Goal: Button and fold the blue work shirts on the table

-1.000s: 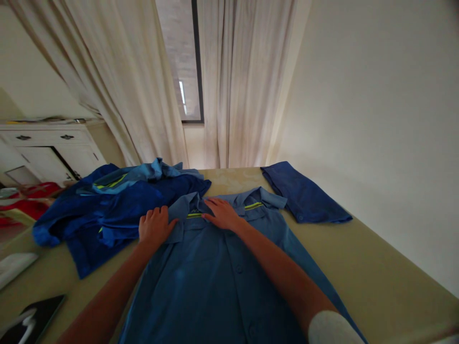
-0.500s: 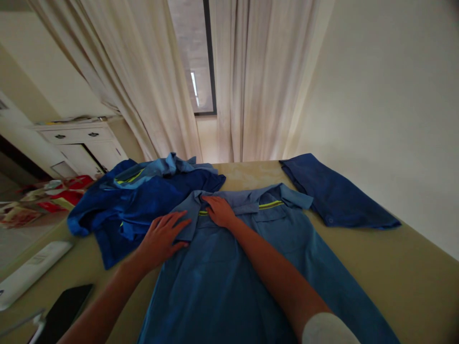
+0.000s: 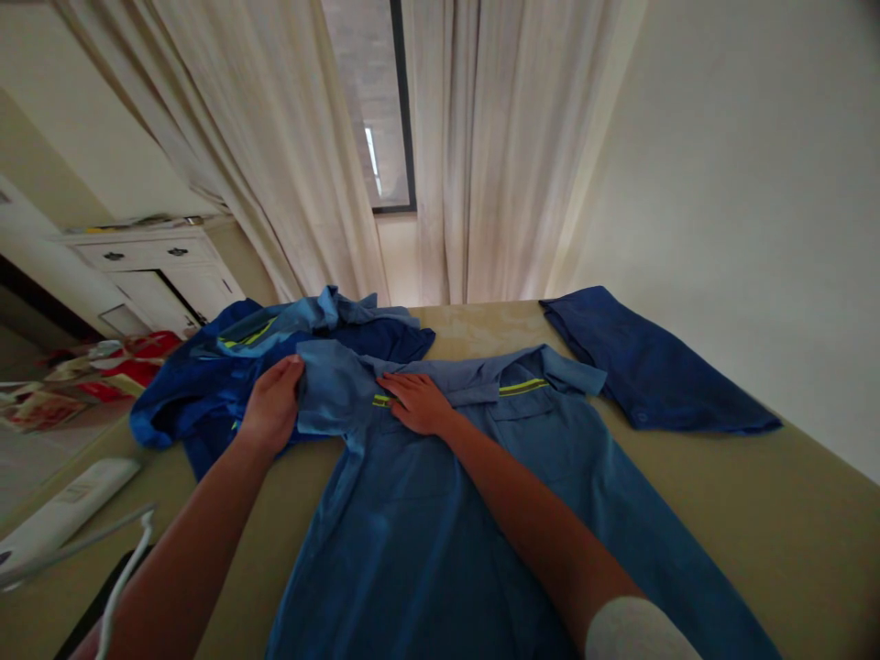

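A grey-blue work shirt [image 3: 426, 532] with yellow strips across its upper part lies spread before me, its lower part running out of the picture. My left hand [image 3: 273, 403] pinches the edge of its left short sleeve and holds the sleeve stretched out sideways. Flat on the upper part of the shirt, by the collar and a yellow strip, rests my right hand [image 3: 419, 403] with its fingers extended. Just behind the left hand is a heap of blue clothes [image 3: 199, 385], partly covered by the sleeve.
Folded navy trousers or a similar garment [image 3: 660, 376] lie at the back right of the table [image 3: 776, 513]. At the left are a white oblong device [image 3: 75, 504], a white cable [image 3: 130, 568] and a dark flat object, partly hidden. Curtains [image 3: 509, 165] hang behind.
My left hand went from lying open on the shirt's left side to gripping the sleeve edge, drawing it out to the left. The right hand stays in nearly the same place.
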Demonstrator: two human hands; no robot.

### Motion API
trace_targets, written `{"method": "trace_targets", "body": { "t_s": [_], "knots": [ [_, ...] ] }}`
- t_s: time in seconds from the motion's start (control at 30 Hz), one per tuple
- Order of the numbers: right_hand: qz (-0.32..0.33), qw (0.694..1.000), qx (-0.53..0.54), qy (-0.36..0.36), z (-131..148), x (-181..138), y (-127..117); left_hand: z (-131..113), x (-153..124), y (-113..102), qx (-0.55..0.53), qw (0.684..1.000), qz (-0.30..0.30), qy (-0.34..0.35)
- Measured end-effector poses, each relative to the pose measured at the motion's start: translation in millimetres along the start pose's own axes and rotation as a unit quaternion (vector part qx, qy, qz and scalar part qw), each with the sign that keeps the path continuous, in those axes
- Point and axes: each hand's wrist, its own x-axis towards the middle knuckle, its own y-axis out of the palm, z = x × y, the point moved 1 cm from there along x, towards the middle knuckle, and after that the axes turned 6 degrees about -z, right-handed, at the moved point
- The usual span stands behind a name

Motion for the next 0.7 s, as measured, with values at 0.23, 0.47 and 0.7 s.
{"method": "trace_targets", "body": {
  "t_s": [0.23,0.47,0.7],
  "knots": [
    [-0.137,0.932,0.275,0.194,-34.5,9.0,-1.0,16.9,-98.0,39.3,0.432,0.814,0.213,0.325],
    [-0.128,0.918,0.308,0.213,-40.3,8.6,2.1,65.5,-103.1,4.5,0.518,0.804,0.134,0.259],
    [-0.154,0.932,0.256,0.207,-46.5,11.5,0.9,69.0,-86.0,-23.9,0.432,0.855,0.052,0.283]
  ]
}}
